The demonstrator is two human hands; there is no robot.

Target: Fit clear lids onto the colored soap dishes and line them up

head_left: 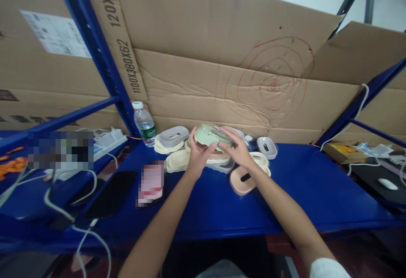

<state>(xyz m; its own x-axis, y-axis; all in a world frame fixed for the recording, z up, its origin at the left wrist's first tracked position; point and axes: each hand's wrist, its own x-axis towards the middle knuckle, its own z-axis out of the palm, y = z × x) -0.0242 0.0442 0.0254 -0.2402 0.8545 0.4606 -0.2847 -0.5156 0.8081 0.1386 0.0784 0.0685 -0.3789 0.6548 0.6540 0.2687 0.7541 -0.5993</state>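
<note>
Both hands are raised over a cluster of small rounded plastic boxes and hold a pale green plastic dish (pixel 206 136) with a wavy edge and a clear, shiny part on it. My left hand (pixel 199 155) grips its left end, thumb at the near edge. At the right end, my right hand (pixel 237 149) has its fingers on top and its thumb near the left one. Below and around the hands lie a cream piece (pixel 177 162), a grey box (pixel 174 136) with a slot, and a peach box (pixel 242 181) with a dark slot. The hands partly hide the pieces behind them.
A water bottle (pixel 145 126) stands at the back left. Left of my arms lie a pink phone-like item (pixel 151 183) and a dark flat device (pixel 112 193) with white cables. Another grey box (pixel 267 147) sits at the right. Cardboard (pixel 203 83) walls the back.
</note>
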